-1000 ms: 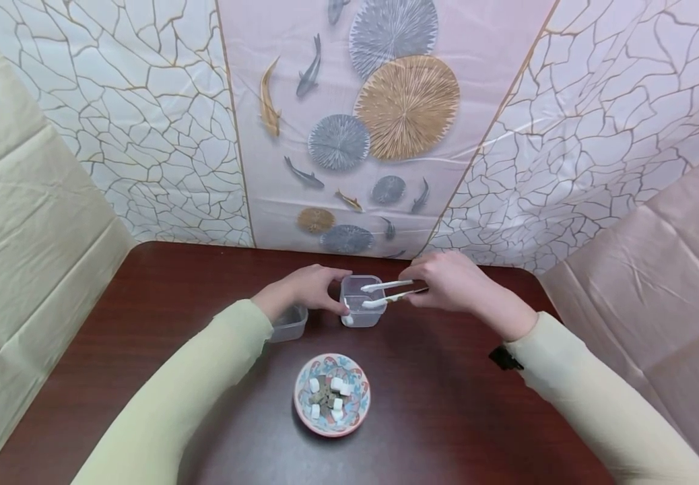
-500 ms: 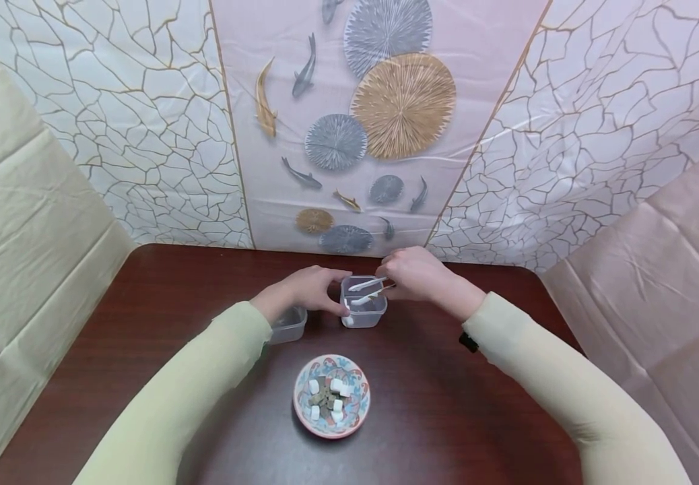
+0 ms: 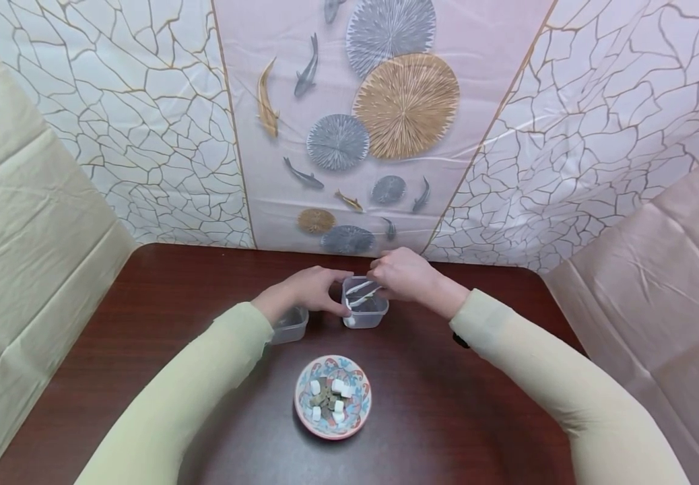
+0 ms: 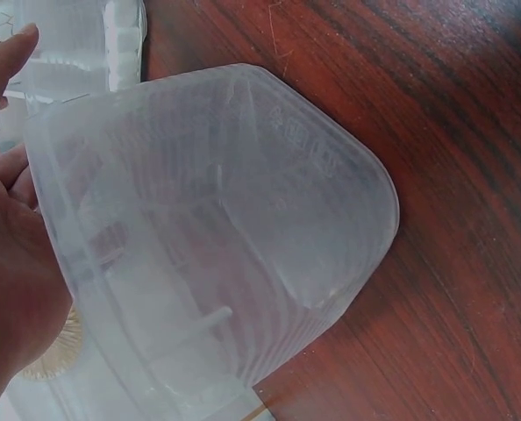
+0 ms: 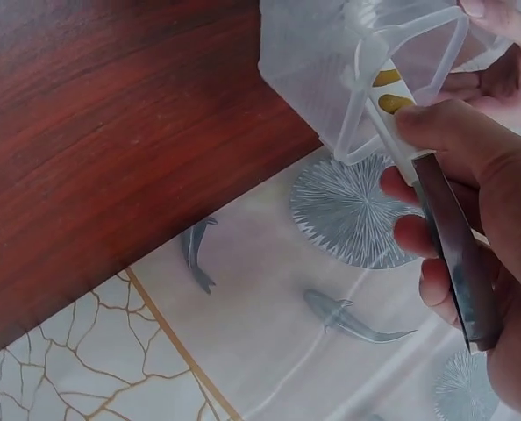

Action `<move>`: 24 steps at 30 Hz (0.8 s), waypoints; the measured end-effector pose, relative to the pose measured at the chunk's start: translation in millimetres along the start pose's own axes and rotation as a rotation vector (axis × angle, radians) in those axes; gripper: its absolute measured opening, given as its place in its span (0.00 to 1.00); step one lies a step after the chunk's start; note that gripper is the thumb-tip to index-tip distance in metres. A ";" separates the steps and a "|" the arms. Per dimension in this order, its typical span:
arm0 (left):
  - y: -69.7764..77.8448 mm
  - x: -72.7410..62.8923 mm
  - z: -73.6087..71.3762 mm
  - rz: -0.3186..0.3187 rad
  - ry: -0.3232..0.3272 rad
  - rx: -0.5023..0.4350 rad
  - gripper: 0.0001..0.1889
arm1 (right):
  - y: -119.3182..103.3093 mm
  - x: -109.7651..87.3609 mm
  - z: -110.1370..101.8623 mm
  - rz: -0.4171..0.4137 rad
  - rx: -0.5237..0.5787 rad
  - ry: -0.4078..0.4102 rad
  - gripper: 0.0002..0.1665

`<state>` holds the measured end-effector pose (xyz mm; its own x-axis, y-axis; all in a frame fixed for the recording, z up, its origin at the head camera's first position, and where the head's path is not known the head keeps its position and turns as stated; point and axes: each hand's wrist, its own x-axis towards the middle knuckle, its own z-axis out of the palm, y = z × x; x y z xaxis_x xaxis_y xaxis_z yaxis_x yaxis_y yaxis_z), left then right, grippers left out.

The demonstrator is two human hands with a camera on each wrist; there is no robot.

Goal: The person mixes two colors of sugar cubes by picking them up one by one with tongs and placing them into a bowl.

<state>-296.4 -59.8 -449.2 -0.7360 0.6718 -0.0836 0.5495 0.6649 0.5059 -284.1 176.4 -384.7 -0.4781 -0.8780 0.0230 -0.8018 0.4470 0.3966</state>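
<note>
My left hand (image 3: 312, 289) grips the left side of a small clear plastic container (image 3: 374, 320), thumb at the near corner and fingers at the far one. White pieces (image 3: 349, 321) show through its left wall. Over the same container, my right hand (image 3: 403, 275) holds tongs (image 5: 453, 246) with white arms and a dark handle section. The white tips reach inside toward the left wall; whether they pinch a piece is too small to tell. A second clear container (image 4: 217, 219) stands beside it, under my left wrist.
Nearer the front, a patterned bowl (image 3: 333, 436) holds white cubes (image 3: 337, 386) and brown chunks (image 3: 319, 399) on the dark wooden table (image 3: 446, 417). A patterned cloth (image 3: 301, 229) hangs behind the table's far edge.
My right hand has moved left, carrying the tongs deeper into the right-hand container, toward its left wall. The left hand and the bowl have stayed in place.
</note>
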 end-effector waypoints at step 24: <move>-1.3 -1.1 -0.8 0.009 -0.008 -0.003 0.47 | -7.5 4.3 -5.0 -0.140 -0.146 0.024 0.05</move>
<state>-296.5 -61.7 -449.1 -0.7278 0.6804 -0.0862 0.5550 0.6581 0.5088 -278.4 168.5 -383.1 -0.3552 -0.9346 -0.0204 -0.7985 0.2920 0.5265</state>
